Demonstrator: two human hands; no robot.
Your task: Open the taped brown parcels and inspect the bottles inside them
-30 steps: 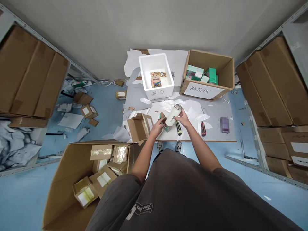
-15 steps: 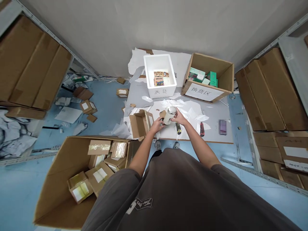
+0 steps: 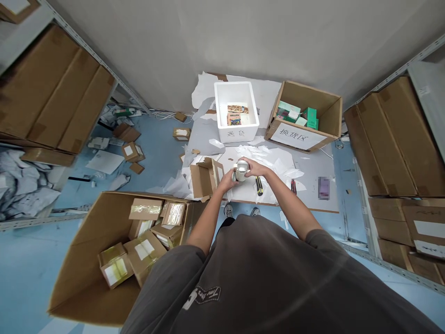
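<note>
A pale thermos cup (image 3: 241, 175) with a shiny silver end is held above the near edge of the table, its round end tilted toward me. Its left side is gripped by my left hand (image 3: 227, 181). My right hand (image 3: 255, 167) curls around the upper right side. Just left of my hands stands an opened small cardboard box (image 3: 202, 182) with torn flaps. A yellow-and-black utility knife (image 3: 259, 186) lies below my right wrist, and a red-and-black tool (image 3: 294, 186) is partly hidden by my right forearm.
White foam box (image 3: 237, 134) and cardboard box with green packages (image 3: 295, 139) stand at the table's back. Paper scraps (image 3: 255, 152) cover the middle. A large carton (image 3: 79, 260) of parcels stands at my left. Loaded shelves flank both sides; a pixelated purple item (image 3: 324, 188) lies right.
The thermos cup has tipped so its silver end faces me more, and my right hand has moved over its upper side. The whole view has shifted slightly.
</note>
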